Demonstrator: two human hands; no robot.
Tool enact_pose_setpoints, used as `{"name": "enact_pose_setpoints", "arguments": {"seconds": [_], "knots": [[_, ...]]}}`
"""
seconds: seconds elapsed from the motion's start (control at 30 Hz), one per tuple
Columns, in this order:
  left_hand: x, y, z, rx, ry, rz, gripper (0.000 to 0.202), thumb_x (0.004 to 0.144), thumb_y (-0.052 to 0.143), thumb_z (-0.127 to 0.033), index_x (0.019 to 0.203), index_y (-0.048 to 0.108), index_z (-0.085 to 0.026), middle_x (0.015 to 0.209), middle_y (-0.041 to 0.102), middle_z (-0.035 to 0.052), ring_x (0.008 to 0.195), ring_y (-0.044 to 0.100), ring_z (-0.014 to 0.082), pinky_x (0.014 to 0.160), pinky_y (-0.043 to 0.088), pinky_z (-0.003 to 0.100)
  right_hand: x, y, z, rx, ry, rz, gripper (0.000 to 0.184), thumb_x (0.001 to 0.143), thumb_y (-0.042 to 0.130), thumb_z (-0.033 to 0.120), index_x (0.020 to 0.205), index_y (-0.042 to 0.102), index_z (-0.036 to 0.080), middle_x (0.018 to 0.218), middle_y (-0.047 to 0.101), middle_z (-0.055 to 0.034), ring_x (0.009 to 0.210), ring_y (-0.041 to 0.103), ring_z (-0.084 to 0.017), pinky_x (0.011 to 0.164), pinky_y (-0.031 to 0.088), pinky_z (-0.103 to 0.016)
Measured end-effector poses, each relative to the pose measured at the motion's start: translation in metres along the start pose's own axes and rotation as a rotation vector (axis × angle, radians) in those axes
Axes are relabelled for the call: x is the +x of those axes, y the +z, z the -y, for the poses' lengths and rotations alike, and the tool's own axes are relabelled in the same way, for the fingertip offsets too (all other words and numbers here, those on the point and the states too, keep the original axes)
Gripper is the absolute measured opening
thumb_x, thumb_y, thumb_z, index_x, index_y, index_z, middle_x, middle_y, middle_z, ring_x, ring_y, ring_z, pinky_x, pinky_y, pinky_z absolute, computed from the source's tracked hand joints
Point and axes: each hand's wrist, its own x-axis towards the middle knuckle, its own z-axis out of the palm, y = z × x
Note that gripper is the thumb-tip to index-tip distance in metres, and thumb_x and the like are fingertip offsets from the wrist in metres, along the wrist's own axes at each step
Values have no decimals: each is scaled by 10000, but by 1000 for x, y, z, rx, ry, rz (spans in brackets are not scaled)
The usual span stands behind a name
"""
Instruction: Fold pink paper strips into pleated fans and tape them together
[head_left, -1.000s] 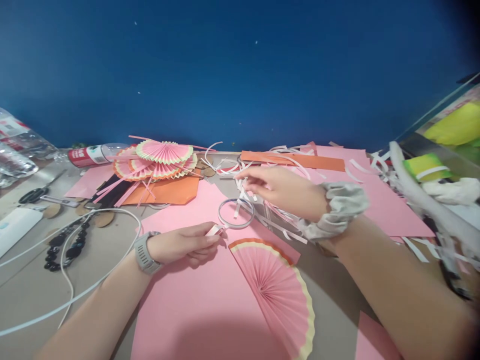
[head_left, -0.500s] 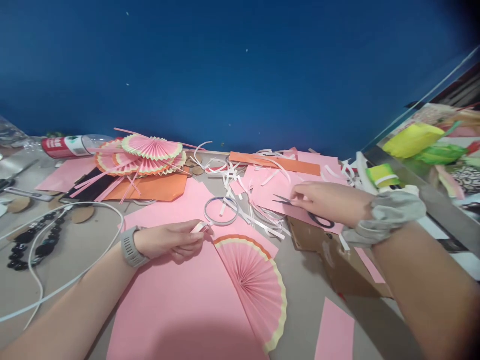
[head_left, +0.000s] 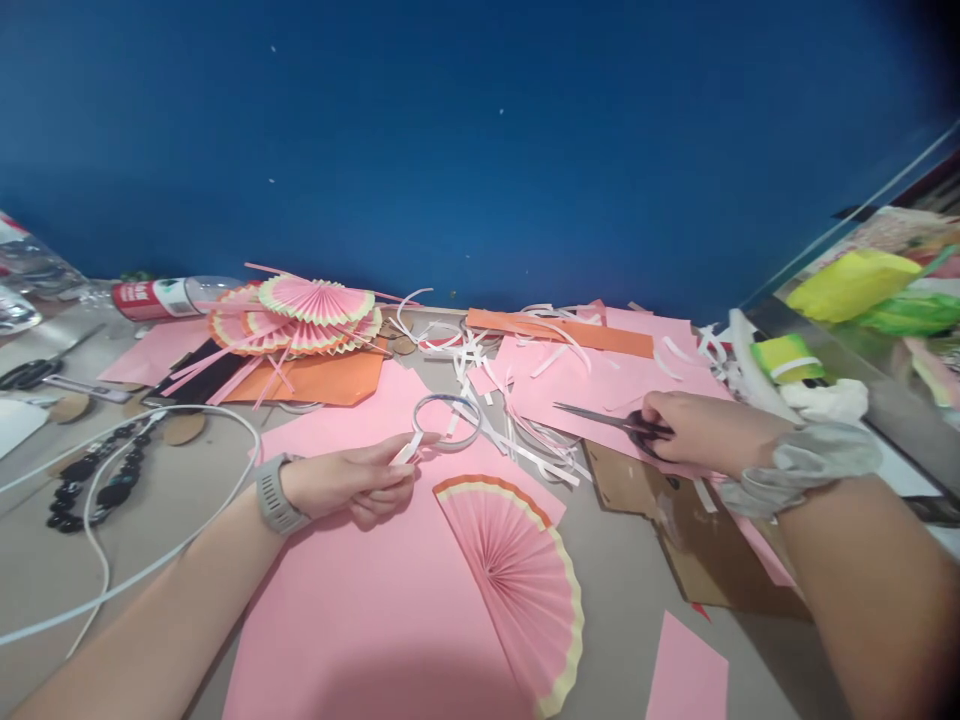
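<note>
My left hand (head_left: pixel 367 482) is closed, pinching the white loose end of a thin roll of tape (head_left: pixel 468 440). The ring of the roll stands out past my fingertips, over the pink paper (head_left: pixel 352 590). My right hand (head_left: pixel 697 430) has its fingers wrapped at the handles of black scissors (head_left: pixel 592 412), whose blades point left above pink sheets. A pleated paper fan (head_left: pixel 517 580) with a yellow and orange rim lies spread open just below the tape roll, on the edge of the pink paper.
Finished pleated rosettes (head_left: pixel 315 302) sit at the back left beside a bottle (head_left: pixel 154 298). White paper strips (head_left: pixel 469 350) lie heaped at the back. A white cable (head_left: pixel 101 560) and black beads (head_left: pixel 112 490) lie at left; cardboard (head_left: pixel 705 550) lies under my right arm.
My right hand has shifted from over the scissors' pivot to their handles and taken hold of them. The scissors have turned. The tape ring has tilted slightly in my left hand.
</note>
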Motion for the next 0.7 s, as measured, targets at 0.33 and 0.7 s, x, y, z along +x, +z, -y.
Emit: {"name": "enact_pose_setpoints", "arguments": {"seconds": [0.33,0.7], "knots": [[1,1,4,-24,58,-19,341,933,325,-356,1247,385,-236,619,287,-51,489,142,77,388,92,170,-21,-43,33,305,-245,121,148,817,435,292,927,533,278,945,638,-59,801,597,-175,696,433,-305],[7,2,4,9,159,-80,360,930,346,-341,1267,357,-214,611,287,-57,486,188,76,398,107,183,-30,4,113,131,-495,365,242,734,562,435,678,448,229,646,527,30,556,467,-137,490,306,-243]]}}
